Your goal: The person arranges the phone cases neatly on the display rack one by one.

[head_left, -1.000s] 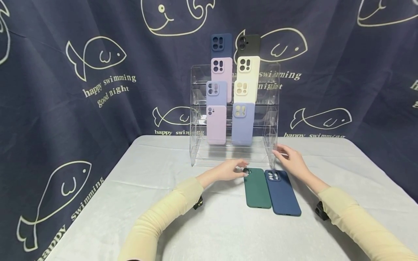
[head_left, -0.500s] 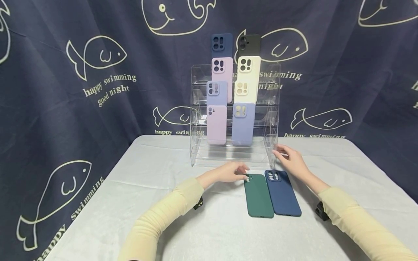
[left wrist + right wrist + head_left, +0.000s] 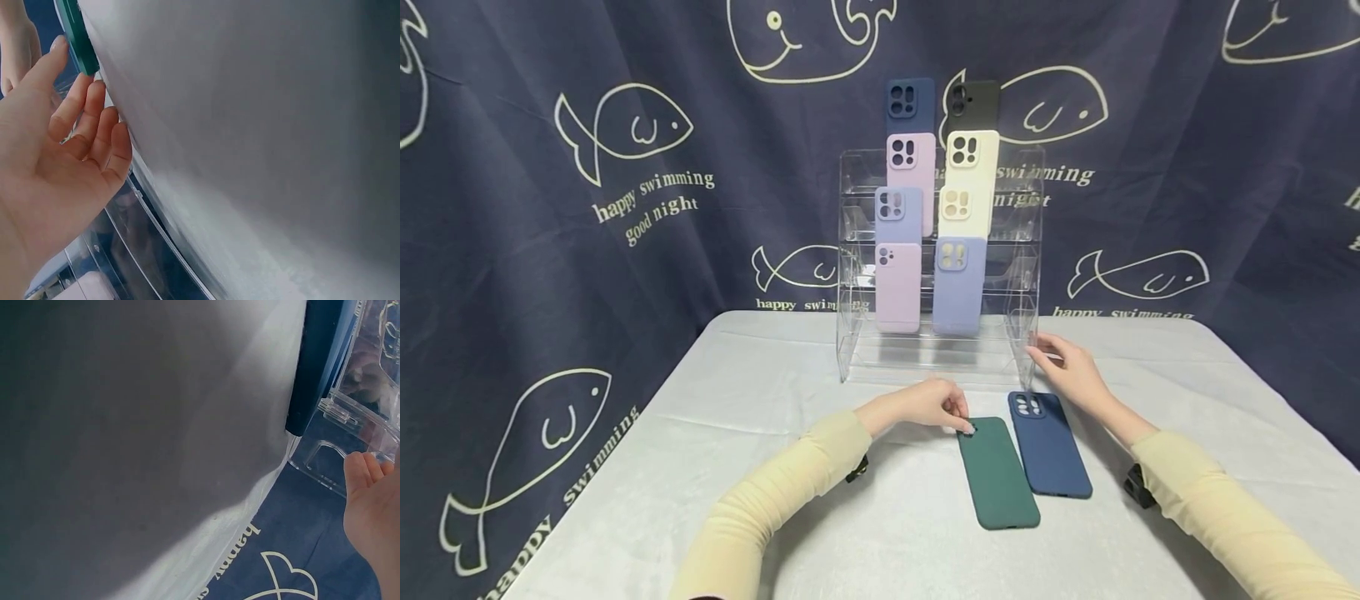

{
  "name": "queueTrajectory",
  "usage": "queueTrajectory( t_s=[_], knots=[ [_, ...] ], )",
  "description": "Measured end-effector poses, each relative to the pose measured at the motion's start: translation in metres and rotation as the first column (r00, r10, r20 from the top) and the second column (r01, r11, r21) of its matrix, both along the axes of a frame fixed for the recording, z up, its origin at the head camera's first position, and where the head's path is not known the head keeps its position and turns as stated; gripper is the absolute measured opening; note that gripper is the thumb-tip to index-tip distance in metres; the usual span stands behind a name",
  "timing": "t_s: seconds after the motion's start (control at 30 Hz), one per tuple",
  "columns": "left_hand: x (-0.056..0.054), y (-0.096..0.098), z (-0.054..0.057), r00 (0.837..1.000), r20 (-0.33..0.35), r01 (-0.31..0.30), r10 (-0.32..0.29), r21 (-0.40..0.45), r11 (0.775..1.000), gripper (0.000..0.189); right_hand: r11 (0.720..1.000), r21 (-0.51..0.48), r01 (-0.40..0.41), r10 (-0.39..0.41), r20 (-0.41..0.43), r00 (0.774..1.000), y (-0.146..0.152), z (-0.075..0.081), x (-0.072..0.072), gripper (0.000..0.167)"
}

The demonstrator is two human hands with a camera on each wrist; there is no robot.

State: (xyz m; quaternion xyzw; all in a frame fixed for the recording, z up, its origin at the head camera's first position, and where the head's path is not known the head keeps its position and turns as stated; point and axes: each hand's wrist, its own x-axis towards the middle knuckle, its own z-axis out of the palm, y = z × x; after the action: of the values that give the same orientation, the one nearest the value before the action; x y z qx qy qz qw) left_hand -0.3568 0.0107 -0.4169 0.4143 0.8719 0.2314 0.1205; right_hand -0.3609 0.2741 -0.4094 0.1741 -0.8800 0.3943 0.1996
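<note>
In the head view my left hand [image 3: 934, 404] pinches a dark green phone case [image 3: 1000, 477] at its top left corner, beside the camera cutouts. The left wrist view has the green case [image 3: 81, 47] end-on between thumb and fingertips. A dark blue phone case [image 3: 1052, 450] lies flat to the right of it, camera cutouts toward the rack. My right hand [image 3: 1071, 371] holds the lower right side of a clear tiered display rack [image 3: 925, 360], thumb and fingers at the panel's edge. Seen from the right wrist, curled fingers [image 3: 359, 472] meet the clear side panel.
Several phone cases stand in two columns on the rack, among them a pink case [image 3: 898, 292], a lavender case [image 3: 958, 296], a cream case [image 3: 973, 171] and a black case [image 3: 977, 104]. A pale cloth covers the table [image 3: 700, 467]. Behind hangs a navy fish-print curtain [image 3: 647, 200].
My left hand has drawn the green case toward the table's front, and its lower end has swung slightly right. The right hand, rack and dark blue case have stayed in place.
</note>
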Motion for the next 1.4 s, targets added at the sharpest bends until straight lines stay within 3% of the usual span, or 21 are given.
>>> queueTrajectory(
  t_s=[0.43,0.6,0.83,1.03,1.17,1.4],
  knots=[
    [0.0032,0.0039,-0.0003,0.999,0.047,-0.011,0.012,-0.029,1.0,0.014,1.0,0.001,-0.005,0.005,0.001,1.0,0.0014,-0.0019,-0.0011,0.042],
    [0.0022,0.0049,-0.0009,0.999,0.032,-0.01,0.011,-0.051,0.999,0.011,1.0,0.003,-0.002,0.002,-0.004,1.0,0.0005,-0.0015,-0.0003,0.041],
    [0.0019,0.0028,0.0038,0.999,-0.041,-0.001,-0.001,-0.036,0.999,0.008,1.0,0.009,0.01,-0.01,0.007,1.0,-0.0002,-0.0001,0.0023,0.044],
    [0.0026,0.0007,0.0046,1.0,0.0,0.016,-0.016,-0.047,0.999,0.024,1.0,0.013,0.015,-0.015,0.016,1.0,0.0,0.0004,0.0019,0.044],
    [0.0034,0.0006,0.0045,1.0,-0.01,0.018,-0.019,-0.081,0.997,0.018,1.0,0.019,0.022,-0.022,0.011,1.0,-0.0003,0.0015,0.0024,0.045],
    [0.0029,0.001,0.0026,1.0,0.01,-0.016,0.017,-0.063,0.998,0.014,1.0,0.019,0.014,-0.014,0.001,1.0,-0.0013,0.0018,0.0027,0.042]
  ],
)
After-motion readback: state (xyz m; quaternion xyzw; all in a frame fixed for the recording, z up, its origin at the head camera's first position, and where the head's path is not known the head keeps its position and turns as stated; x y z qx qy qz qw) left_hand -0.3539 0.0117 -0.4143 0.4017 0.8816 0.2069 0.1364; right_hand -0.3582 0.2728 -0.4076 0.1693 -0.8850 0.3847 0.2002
